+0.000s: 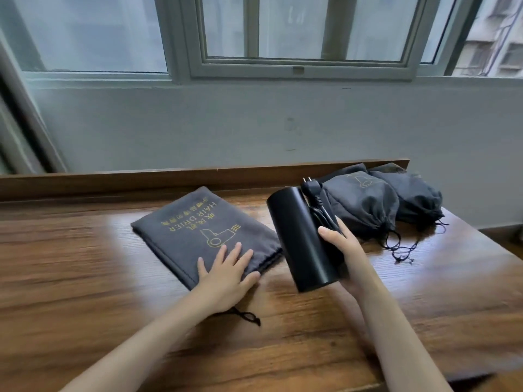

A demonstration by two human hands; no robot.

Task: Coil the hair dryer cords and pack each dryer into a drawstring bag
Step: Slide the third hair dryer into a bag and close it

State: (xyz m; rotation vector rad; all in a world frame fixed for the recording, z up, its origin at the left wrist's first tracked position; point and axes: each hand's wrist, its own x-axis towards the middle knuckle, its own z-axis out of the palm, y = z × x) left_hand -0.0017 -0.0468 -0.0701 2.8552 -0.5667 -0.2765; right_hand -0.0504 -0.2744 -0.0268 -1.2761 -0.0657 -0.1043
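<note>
A flat, empty dark grey drawstring bag (195,230) with yellow "HAIR DRIER" print lies on the wooden table (85,278). My left hand (226,275) rests flat on the bag's near corner, fingers spread. My right hand (343,247) grips a black cylindrical hair dryer (300,239) held tilted above the table, right of the bag. Its coiled black cord (322,210) is pressed against the dryer's right side, with the plug (310,185) sticking up at the far end. The bag's drawstring (247,316) trails toward me.
Two filled, drawn-shut dark bags (365,205) (416,199) sit at the table's far right, their strings (402,251) loose on the wood. A raised wooden ledge (198,176) runs along the back, below a wall and windows. The table's right edge lies close to the filled bags.
</note>
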